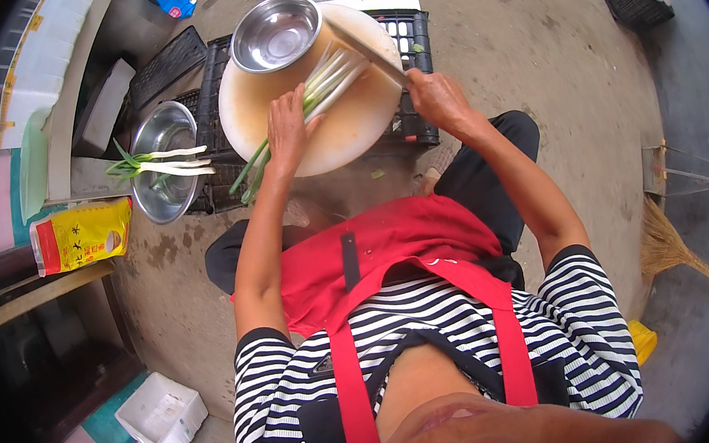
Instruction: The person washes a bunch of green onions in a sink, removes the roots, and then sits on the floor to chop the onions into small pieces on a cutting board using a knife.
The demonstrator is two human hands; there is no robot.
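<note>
My left hand [289,128] holds a bunch of scallions [333,81] on a round cutting board [348,149], their white ends pointing up and right, their green ends hanging over the board's lower left edge. My right hand [441,97] grips the handle of a knife [368,49], its blade lying across the board's upper right, close to the white ends. A steel bowl [275,34] rests on the board's upper left. To the left, more scallions [176,166] lie across a larger steel basin [166,203].
Black plastic crates [425,107] hold up the board. A yellow and red bag [84,235] stands at the left, a white foam box [163,415] lower down. A straw broom [673,244] and a black basket [633,4] are at the right. My knees flank the space below the board.
</note>
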